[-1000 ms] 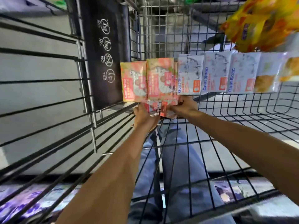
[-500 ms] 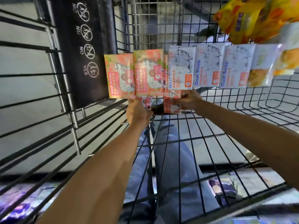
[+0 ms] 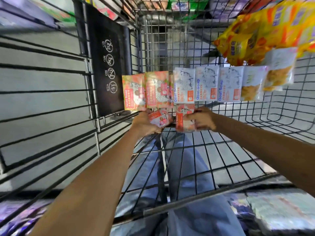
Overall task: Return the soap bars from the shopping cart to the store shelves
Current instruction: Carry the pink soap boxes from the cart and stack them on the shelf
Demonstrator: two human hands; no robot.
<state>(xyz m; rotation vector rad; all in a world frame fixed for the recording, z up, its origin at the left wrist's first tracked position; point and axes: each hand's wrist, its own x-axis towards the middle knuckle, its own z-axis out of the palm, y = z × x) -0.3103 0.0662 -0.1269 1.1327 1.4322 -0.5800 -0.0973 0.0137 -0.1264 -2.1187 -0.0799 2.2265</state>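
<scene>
In the cart (image 3: pixel 170 40), left hand (image 3: pixel 144 124) and right hand (image 3: pixel 203 120) have each lifted a soap bar (image 3: pixel 159 118) free, grips clamped, ready for shelving.

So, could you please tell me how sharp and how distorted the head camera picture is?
Head view: the row of soap boxes is sharp enough to read; the left hand and right hand, each holding a pink box, are motion-blurred; the yellow bag and the bottom edge are smeared; the cart bars bow from the wide lens; lighting is fairly even.
</scene>
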